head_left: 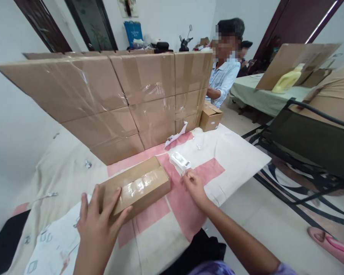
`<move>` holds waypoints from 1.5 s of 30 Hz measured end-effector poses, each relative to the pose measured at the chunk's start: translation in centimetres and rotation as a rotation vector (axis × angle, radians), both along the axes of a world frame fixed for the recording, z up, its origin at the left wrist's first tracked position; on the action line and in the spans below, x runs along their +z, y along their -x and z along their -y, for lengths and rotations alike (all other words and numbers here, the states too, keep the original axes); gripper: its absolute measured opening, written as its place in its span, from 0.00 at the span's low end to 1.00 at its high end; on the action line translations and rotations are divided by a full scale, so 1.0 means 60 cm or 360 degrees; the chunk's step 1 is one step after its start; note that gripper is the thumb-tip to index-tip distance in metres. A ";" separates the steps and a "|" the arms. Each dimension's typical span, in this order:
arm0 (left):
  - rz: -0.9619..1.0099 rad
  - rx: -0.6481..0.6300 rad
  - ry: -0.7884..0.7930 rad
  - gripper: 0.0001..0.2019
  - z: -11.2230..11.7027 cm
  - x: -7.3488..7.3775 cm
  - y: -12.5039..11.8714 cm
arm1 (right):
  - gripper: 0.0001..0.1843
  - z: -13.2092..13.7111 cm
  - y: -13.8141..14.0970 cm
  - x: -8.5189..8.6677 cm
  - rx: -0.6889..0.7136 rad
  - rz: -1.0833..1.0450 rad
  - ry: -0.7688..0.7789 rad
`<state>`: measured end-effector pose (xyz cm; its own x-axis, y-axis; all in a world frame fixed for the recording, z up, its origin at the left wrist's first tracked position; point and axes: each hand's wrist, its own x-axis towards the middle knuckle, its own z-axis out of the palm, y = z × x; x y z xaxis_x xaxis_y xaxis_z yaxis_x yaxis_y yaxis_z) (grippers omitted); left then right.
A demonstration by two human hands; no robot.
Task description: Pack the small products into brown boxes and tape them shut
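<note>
A closed brown cardboard box (132, 175), with clear tape shining on its top, lies on the cloth-covered table. My left hand (100, 217) rests on the box's left end, fingers spread over the top and thumb toward its near side. Just right of the box is a small white stack of labels (180, 160) with dark printing on it. My right hand (195, 187) is at the labels' near end, thumb and fingertips pinched together. What sits between those fingertips is too small to make out.
Taped cardboard boxes (149, 95) form a wall along the table's far side, with a smaller box (211, 116) at its right end. Torn paper (176, 135) lies before them. A person (225, 72) is behind; a dark folding chair (312, 141) stands right.
</note>
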<state>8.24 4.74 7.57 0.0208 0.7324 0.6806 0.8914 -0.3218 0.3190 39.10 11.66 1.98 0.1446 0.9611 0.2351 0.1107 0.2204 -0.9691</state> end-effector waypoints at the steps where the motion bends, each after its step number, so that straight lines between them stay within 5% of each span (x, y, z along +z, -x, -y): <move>1: -0.0040 0.0057 -0.0092 0.21 0.008 0.008 -0.012 | 0.23 0.015 0.015 0.011 0.0046 0.0044 -0.0088; 5: 0.0041 0.0063 -0.0278 0.19 0.052 0.020 -0.057 | 0.15 0.075 0.064 0.062 0.0414 0.0176 -0.0284; 8: 0.0302 -0.0237 0.0042 0.18 0.082 -0.003 -0.077 | 0.06 0.108 0.076 0.087 0.0645 0.0241 -0.0316; 13: 0.0673 -0.0481 0.0421 0.29 0.102 -0.035 -0.104 | 0.02 0.140 0.065 0.088 0.0568 0.0417 -0.0428; 18: 0.0912 -0.0553 0.0426 0.20 0.092 -0.004 -0.144 | 0.02 0.157 0.061 0.089 0.0783 0.0590 -0.0760; 22: 0.0931 -0.0473 0.0411 0.05 0.084 0.024 -0.167 | 0.03 0.161 0.066 0.089 0.0838 0.0553 -0.0612; 29: 0.0342 -0.0321 -0.0149 0.05 0.083 0.022 -0.164 | 0.05 0.158 0.073 0.072 0.0784 0.0411 -0.0314; 34: 0.0020 -0.0265 -0.0359 0.07 0.079 0.020 -0.153 | 0.04 0.143 0.096 0.089 0.0751 0.0222 -0.0144; 38: 0.0096 -0.0189 -0.0355 0.06 0.084 0.024 -0.147 | 0.08 0.145 0.116 0.087 0.0824 0.0221 -0.0041; 42: 0.0649 -0.0114 -0.0506 0.03 0.087 0.055 -0.134 | 0.15 0.171 0.120 0.050 0.0746 0.0417 0.0040; 45: 0.0759 -0.0012 -0.0658 0.04 0.066 0.087 -0.100 | 0.07 0.168 0.100 0.056 0.0590 0.0551 -0.0240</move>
<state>14.27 0.80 12.81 -0.3507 0.4077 0.8431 0.6789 -0.5095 0.5288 33.08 1.58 5.35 -0.3093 0.8847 0.3487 0.3065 0.4399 -0.8442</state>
